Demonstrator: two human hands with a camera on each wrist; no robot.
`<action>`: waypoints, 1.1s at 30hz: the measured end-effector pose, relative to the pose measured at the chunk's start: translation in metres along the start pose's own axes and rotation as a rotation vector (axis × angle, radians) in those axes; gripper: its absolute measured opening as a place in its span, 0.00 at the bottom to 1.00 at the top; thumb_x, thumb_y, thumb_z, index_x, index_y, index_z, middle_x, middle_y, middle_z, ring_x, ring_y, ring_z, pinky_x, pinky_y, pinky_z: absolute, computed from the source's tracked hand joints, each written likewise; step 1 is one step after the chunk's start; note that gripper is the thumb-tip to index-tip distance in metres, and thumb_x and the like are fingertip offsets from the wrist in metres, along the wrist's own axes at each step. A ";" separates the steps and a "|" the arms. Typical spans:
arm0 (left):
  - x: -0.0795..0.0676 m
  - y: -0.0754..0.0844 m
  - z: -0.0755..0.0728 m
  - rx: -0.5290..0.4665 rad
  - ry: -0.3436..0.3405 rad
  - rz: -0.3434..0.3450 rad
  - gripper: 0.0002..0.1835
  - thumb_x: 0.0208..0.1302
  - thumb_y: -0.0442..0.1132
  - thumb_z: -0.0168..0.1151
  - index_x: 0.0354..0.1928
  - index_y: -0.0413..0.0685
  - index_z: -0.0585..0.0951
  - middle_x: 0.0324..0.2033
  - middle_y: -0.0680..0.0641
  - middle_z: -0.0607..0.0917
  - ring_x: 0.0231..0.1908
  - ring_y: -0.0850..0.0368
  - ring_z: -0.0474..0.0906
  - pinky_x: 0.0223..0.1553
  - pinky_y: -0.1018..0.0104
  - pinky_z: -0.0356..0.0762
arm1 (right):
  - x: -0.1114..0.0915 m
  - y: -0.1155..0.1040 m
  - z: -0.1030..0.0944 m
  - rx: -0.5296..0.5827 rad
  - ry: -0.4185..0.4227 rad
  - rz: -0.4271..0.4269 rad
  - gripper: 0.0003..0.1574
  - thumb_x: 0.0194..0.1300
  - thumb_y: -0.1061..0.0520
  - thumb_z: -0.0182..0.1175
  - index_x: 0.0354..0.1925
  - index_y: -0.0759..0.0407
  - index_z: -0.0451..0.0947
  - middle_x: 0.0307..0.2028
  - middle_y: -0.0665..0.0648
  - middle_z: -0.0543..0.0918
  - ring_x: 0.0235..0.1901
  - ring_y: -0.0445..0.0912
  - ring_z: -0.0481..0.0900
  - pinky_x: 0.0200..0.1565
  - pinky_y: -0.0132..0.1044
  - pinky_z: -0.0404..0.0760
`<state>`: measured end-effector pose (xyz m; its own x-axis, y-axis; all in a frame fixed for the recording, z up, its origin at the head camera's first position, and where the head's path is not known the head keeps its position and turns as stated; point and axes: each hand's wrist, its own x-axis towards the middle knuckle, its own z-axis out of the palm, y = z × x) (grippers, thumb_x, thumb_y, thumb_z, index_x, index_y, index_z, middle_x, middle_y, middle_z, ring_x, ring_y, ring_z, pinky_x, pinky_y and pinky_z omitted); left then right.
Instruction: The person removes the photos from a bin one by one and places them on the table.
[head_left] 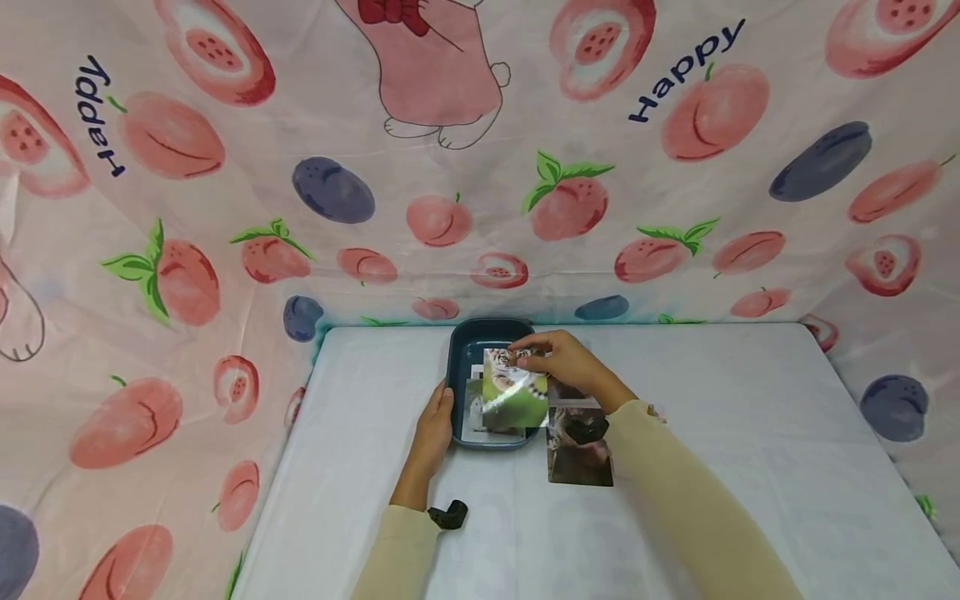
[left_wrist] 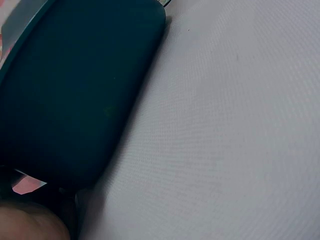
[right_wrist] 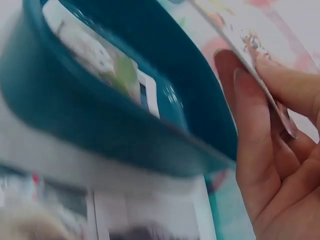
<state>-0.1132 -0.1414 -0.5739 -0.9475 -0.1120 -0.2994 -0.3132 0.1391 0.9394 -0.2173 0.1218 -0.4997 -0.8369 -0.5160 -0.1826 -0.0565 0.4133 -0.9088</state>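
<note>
Closest in you've got the two pale yellow sleeves (head_left: 693, 496) over the white counter (head_left: 720, 417), with a black gadget (head_left: 447, 515) at the left wrist. A bit further up on the right, a couple of loose photo cards (head_left: 580, 462) lie flat just beside the tray, probably parked there so they're a short reach for the right side; the upper one's partly covered. Left grip (head_left: 432, 433) is up against the left wall of the blue tray (head_left: 469, 338), my guess is to stop it sliding around. Can't tell if those fingers actually curl around it, they're mostly hidden. There are cards (head_left: 474, 412) lying in the tray too, kinda overlapping. The glossy one with the striped animal (head_left: 510, 396) is up above the tray's right side, tilted, pinched near its top edge between thumb and fingers of the right grip (head_left: 558, 357). Holding it by the edge like that leaves most of the picture uncovered and, I'd reckon, avoids smudging it. Way at the back it's just the peachy fruit-print cloth (head_left: 450, 279).
</note>
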 end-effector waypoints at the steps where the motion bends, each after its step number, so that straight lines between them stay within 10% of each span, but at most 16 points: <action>1: 0.000 0.000 0.000 0.005 0.002 -0.003 0.34 0.80 0.63 0.39 0.80 0.57 0.58 0.80 0.47 0.59 0.81 0.44 0.46 0.80 0.42 0.45 | -0.003 0.003 -0.005 0.014 0.009 0.007 0.17 0.71 0.46 0.65 0.58 0.36 0.84 0.53 0.53 0.83 0.25 0.51 0.73 0.33 0.64 0.82; 33: 0.001 -0.002 0.001 0.025 0.018 -0.021 0.34 0.80 0.63 0.39 0.80 0.59 0.58 0.80 0.49 0.59 0.81 0.46 0.46 0.79 0.41 0.46 | -0.052 0.117 -0.120 -0.097 0.270 0.201 0.32 0.67 0.39 0.68 0.62 0.55 0.79 0.67 0.66 0.75 0.38 0.47 0.82 0.36 0.40 0.85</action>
<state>-0.1134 -0.1405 -0.5757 -0.9395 -0.1332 -0.3157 -0.3348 0.1606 0.9285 -0.2457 0.2870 -0.5519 -0.9497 -0.2053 -0.2365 0.0833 0.5624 -0.8227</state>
